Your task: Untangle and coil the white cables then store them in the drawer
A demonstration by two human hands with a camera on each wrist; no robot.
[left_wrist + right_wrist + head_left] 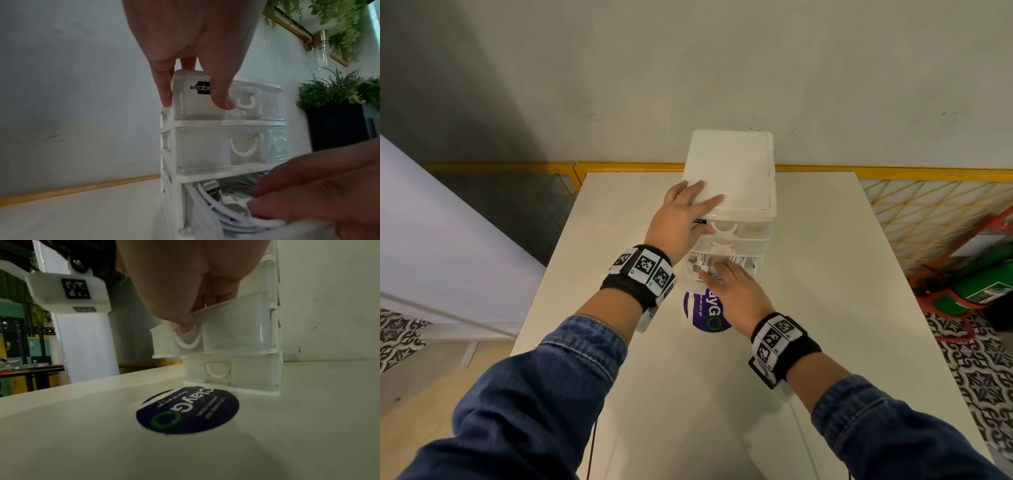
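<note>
A person stands at a white desk [619, 342] that carries one small plastic drawer unit [729, 171] with four drawers stacked one above another. The left hand [683, 219] lies on the unit's top front corner, fingers straight over the lid and thumb down against the clear top drawer [226, 97], seemingly to keep the light unit from sliding. The third drawer [232, 324] from the top is pulled out, and the white cables [216, 199] lie coiled inside it; their number cannot be told, though at least one white plug shows among the loops. The right hand [736, 291] rests at this drawer's front, fingers reaching in onto the coils and the thumb at the curved white handle [188, 344]. It probably presses the cables down so the drawer can close. Whether its fingers grip a cable is hidden. The bottom drawer [230, 371] is shut. One round dark blue sticker [188, 410] lies on the desk just before the unit.
</note>
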